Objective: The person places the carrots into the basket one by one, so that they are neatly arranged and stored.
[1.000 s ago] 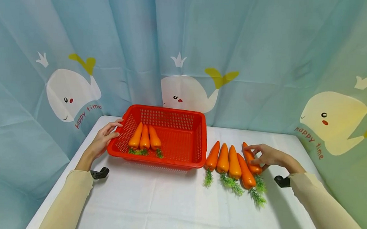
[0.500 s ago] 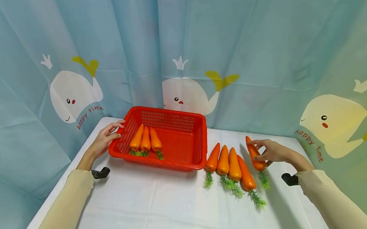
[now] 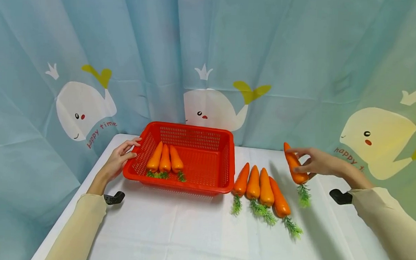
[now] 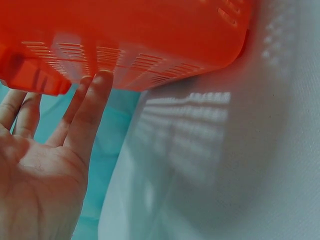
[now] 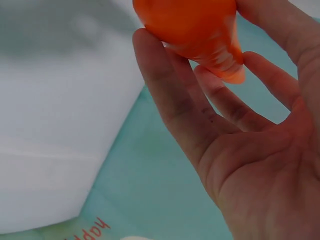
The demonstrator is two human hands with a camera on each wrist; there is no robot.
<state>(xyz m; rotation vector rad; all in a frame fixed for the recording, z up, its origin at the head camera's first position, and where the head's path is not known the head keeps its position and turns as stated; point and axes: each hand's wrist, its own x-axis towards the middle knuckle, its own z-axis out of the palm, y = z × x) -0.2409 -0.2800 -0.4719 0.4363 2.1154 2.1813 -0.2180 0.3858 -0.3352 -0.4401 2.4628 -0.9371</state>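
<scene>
Over the table's right side, my right hand [image 3: 317, 162] holds an orange carrot [image 3: 293, 162], pinched between thumb and fingers. Its tip points up and its green top hangs down, clear of the table. In the right wrist view the fingers surround the carrot [image 5: 195, 25]. At the far left, my left hand [image 3: 119, 156] holds the left rim of a red plastic basket [image 3: 192, 187]; some fingers lie on the rim. The left wrist view shows other fingers [image 4: 90, 115] against the slotted outer wall. Three carrots [image 3: 165, 161] lie side by side inside the basket's left part.
Several carrots [image 3: 253, 183] lie in a row right of the basket, their green tops toward the front. A white cloth [image 3: 188, 231] covers the table. A blue curtain [image 3: 296, 56] with whale prints hangs behind it.
My right hand has lifted the rightmost carrot off the table, moving it up and slightly right, away from the row. The left hand stays at the basket's rim.
</scene>
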